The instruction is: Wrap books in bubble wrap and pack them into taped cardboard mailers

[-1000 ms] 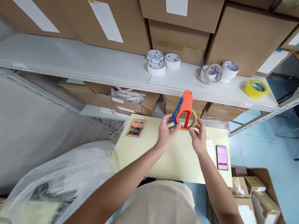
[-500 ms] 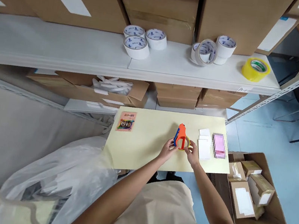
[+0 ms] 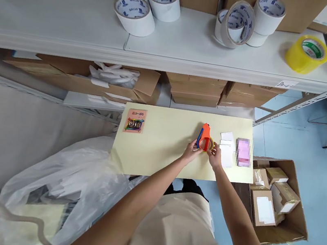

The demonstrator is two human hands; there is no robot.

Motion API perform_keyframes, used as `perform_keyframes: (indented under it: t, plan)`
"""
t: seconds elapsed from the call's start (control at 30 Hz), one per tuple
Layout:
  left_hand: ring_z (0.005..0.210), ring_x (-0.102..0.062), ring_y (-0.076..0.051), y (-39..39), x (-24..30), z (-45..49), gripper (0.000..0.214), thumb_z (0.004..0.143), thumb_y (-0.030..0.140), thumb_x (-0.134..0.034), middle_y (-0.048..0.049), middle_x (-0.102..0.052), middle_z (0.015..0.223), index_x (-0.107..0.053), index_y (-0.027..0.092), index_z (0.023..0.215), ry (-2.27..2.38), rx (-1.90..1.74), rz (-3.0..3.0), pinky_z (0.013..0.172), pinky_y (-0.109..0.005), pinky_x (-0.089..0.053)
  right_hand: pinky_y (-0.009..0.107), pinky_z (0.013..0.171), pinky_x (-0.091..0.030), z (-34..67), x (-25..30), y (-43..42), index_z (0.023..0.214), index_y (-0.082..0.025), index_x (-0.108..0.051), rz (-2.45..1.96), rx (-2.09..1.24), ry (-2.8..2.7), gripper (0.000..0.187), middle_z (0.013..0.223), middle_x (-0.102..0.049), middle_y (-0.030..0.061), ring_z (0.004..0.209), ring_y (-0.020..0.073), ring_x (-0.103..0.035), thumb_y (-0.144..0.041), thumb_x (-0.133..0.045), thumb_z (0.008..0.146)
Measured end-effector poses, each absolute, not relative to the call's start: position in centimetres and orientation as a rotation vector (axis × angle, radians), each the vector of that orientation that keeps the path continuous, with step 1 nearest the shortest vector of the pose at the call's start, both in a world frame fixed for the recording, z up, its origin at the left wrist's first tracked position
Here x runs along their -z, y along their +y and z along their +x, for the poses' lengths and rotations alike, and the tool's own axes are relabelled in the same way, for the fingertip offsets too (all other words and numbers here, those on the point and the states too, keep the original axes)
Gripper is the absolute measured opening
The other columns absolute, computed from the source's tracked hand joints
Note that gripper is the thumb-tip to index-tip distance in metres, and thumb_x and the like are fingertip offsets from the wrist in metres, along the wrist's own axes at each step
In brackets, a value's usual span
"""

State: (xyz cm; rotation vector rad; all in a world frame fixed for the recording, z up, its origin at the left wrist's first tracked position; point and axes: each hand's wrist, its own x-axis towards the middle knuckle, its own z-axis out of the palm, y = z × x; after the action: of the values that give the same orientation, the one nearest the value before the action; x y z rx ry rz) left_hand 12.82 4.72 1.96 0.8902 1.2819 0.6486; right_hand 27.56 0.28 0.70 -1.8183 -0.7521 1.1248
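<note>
An orange and blue tape dispenser (image 3: 204, 136) with a yellowish tape roll rests on the pale yellow table (image 3: 162, 147). My left hand (image 3: 191, 152) grips its left side with curled fingers. My right hand (image 3: 215, 157) pinches its right side at the tape roll. Both hands hold it close to the tabletop.
White paper slips (image 3: 226, 149) and a pink phone (image 3: 243, 152) lie right of the dispenser; a colourful card (image 3: 135, 120) lies at the table's left. White tape rolls (image 3: 136, 9) and a yellow roll (image 3: 307, 53) sit on the shelf above. An open carton (image 3: 275, 198) stands right, a plastic bag (image 3: 62, 189) left.
Both hands lowered the tape dispenser from shelf height down to the tabletop. The view tilted down and came closer to the shelf.
</note>
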Motion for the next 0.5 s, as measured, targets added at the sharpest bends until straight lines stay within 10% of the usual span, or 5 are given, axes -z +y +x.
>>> perform_keyframes:
  t: [0.5]
  plan:
    - [0.122, -0.055, -0.029, 4.8, -2.7, 13.1, 0.082, 0.064, 0.029, -0.083, -0.0147, -0.054, 0.136, -0.047, 0.020, 0.137, 1.284, -0.598, 0.821, 0.100, -0.039, -0.046, 0.045, 0.104, -0.044, 27.6, 0.6, 0.4, 0.150, -0.022, -0.030, -1.912, -1.190, -0.820, 0.092, 0.137, -0.042, 0.0146, 0.121, 0.0282, -0.053, -0.046, -0.070, 0.070]
